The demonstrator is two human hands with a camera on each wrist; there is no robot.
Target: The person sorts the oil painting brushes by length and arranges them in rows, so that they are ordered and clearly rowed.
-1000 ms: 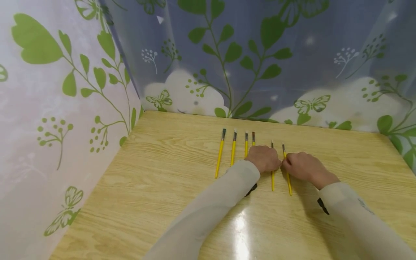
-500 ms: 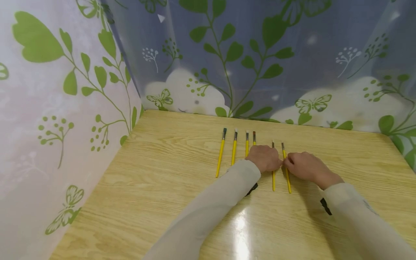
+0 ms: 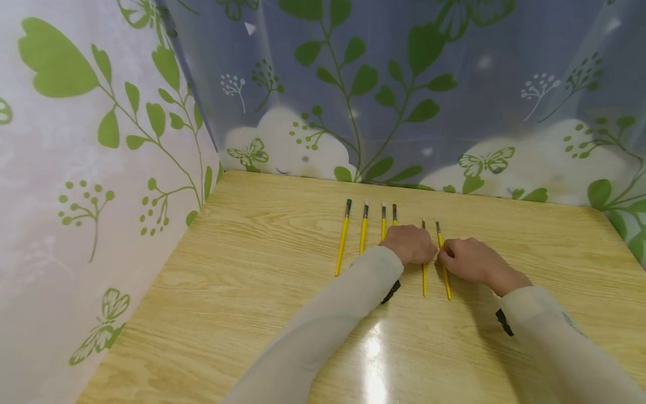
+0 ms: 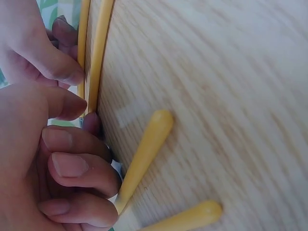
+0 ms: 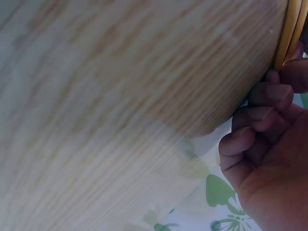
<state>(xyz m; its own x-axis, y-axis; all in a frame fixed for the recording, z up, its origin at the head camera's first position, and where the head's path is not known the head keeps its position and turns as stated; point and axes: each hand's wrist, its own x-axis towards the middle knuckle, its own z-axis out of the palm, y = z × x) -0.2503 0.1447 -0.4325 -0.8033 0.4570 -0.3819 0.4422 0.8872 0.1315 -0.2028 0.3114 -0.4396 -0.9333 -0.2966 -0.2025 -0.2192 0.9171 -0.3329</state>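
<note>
Thin yellow-handled paintbrushes lie side by side on the wooden table, bristles toward the back. My left hand pinches one paintbrush between thumb and index finger, around the middle of its handle. Just to its right, my right hand pinches another paintbrush, which tilts slightly. The two hands almost meet between these brushes. In the left wrist view, both yellow handles run close together, and the other fingers of my left hand are curled. In the right wrist view, my right hand has its fingers curled at the tabletop.
Further left lie a dark-tipped brush, two white-tipped brushes and a reddish-tipped brush, some partly covered by the left hand and sleeve. Patterned cloth hangs behind the wooden table and along its left side.
The paintbrush in my right hand has shifted slightly left, closer to the one in my left hand. My left hand stays about where it was.
</note>
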